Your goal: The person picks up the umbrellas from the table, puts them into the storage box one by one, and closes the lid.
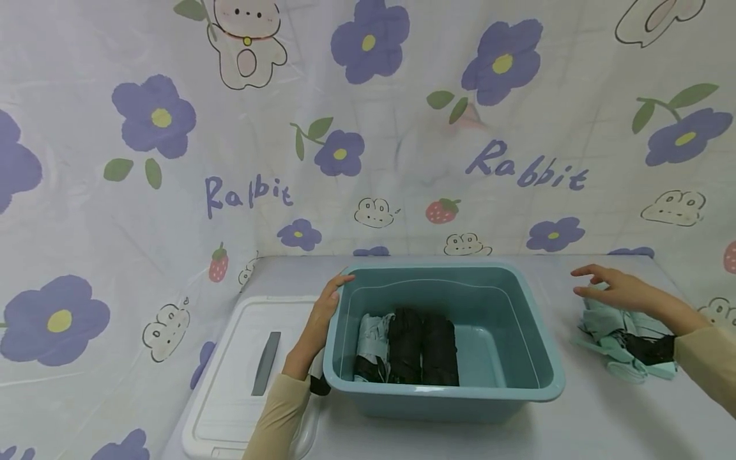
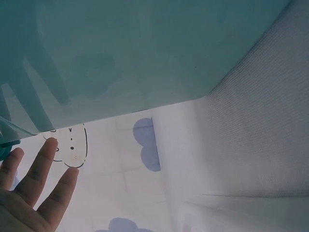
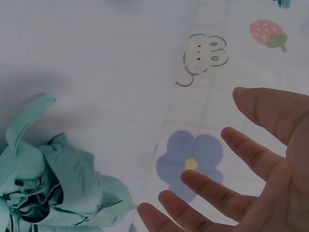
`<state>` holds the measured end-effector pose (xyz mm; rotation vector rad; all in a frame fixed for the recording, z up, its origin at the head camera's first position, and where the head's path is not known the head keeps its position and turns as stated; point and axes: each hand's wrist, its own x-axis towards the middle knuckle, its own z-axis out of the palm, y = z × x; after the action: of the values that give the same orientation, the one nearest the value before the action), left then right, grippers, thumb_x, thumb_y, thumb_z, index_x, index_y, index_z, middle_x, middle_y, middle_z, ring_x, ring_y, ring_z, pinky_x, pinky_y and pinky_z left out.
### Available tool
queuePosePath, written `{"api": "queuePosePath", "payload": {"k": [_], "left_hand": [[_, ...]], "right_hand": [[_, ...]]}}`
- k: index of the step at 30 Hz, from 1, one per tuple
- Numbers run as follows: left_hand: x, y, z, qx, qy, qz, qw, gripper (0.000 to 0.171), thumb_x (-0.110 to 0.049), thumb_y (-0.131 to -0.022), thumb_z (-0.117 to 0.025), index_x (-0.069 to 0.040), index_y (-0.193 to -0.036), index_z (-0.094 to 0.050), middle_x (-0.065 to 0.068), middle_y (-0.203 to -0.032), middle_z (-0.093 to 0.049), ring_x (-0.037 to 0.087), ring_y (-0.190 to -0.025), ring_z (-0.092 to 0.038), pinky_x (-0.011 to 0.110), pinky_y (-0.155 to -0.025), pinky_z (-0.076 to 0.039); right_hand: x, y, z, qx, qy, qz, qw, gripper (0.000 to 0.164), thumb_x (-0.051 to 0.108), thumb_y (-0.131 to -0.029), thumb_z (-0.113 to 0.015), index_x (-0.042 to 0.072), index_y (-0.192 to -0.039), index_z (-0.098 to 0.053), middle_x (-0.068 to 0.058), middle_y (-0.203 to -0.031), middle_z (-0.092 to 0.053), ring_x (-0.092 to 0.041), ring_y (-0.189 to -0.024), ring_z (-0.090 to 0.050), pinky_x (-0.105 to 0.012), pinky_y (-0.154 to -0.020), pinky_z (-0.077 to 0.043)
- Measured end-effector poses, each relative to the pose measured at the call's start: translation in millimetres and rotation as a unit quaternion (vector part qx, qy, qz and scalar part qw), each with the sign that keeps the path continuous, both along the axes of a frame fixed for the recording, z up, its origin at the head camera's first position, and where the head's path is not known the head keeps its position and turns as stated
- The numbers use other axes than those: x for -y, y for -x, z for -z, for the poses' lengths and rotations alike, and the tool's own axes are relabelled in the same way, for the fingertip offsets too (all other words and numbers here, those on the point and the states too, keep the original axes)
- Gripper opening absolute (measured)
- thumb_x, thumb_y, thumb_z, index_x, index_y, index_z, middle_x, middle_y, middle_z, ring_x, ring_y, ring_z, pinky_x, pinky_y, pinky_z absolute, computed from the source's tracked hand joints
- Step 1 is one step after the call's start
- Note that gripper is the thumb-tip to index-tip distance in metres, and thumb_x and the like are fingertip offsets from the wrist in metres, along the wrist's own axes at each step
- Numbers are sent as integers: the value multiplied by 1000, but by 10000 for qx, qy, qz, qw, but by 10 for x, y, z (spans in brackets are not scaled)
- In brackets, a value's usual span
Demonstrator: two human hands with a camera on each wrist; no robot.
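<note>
A blue-green plastic storage bin [image 1: 448, 391] stands on the table with three rolled pieces of fabric side by side in its left part: a pale teal and black roll [image 1: 374, 335], a black roll [image 1: 405, 345] and another black roll [image 1: 439, 348]. My left hand [image 1: 315, 326] rests at the bin's left rim near the far corner; its fingers [image 2: 41, 169] are straight along the outer wall. Off to the right, my right hand [image 1: 627, 292] hovers with spread fingers over a crumpled teal and black fabric bundle [image 1: 618, 335], holding nothing. Loose strap-like ends stick out of this bundle [image 3: 79, 179].
A white lid [image 1: 230, 390] with a grey handle lies left of the bin, partly under my left forearm. Behind the table [image 1: 581, 415] hangs a printed curtain [image 1: 414, 160] with flowers and rabbits. A small black item [image 1: 319, 384] shows between my left sleeve and the bin.
</note>
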<state>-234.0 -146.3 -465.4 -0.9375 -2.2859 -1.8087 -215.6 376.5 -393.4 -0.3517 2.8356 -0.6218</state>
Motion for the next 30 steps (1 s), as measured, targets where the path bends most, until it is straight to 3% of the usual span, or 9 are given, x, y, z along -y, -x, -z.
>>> {"api": "queuePosePath", "payload": {"k": [6, 12, 20, 30], "left_hand": [[3, -14, -1, 81, 56, -5, 10000, 43, -10, -100, -21, 2, -140, -33, 22, -150, -20, 35, -139, -18, 59, -103, -25], [1, -21, -10, 25, 54, -30, 10000, 43, -10, -100, -22, 4, -139, -33, 22, -150, -20, 35, -139, -17, 60, -103, -23], [-5, -31, -26, -64, 123, -79, 9999, 43, -11, -101, -21, 3, -139, -34, 21, -147, -26, 35, -138, -21, 59, -104, -22], [-8, -16, -8, -99, 121, -36, 9999, 43, -11, -101, -21, 3, -140, -33, 22, -147, -26, 34, -138, -21, 59, -105, -22]], "right_hand": [[-126, 33, 160, 106, -183, 83, 9997, 59, 36, -95, -50, -8, -131, -35, -43, -120, -40, -59, -106, -43, -61, -75, -43], [-215, 61, 307, -145, -361, -20, 9992, 57, 30, -93, -54, -12, -126, -38, -44, -117, -43, -59, -106, -42, -63, -77, -41], [-329, 96, 545, -96, -474, 191, 9986, 64, 36, -92, -55, -14, -127, -34, -47, -115, -41, -61, -103, -40, -63, -76, -41], [-377, 65, 646, -34, -474, 477, 9977, 65, 36, -92, -55, -14, -127, -32, -52, -111, -33, -64, -101, -34, -64, -71, -40]]}}
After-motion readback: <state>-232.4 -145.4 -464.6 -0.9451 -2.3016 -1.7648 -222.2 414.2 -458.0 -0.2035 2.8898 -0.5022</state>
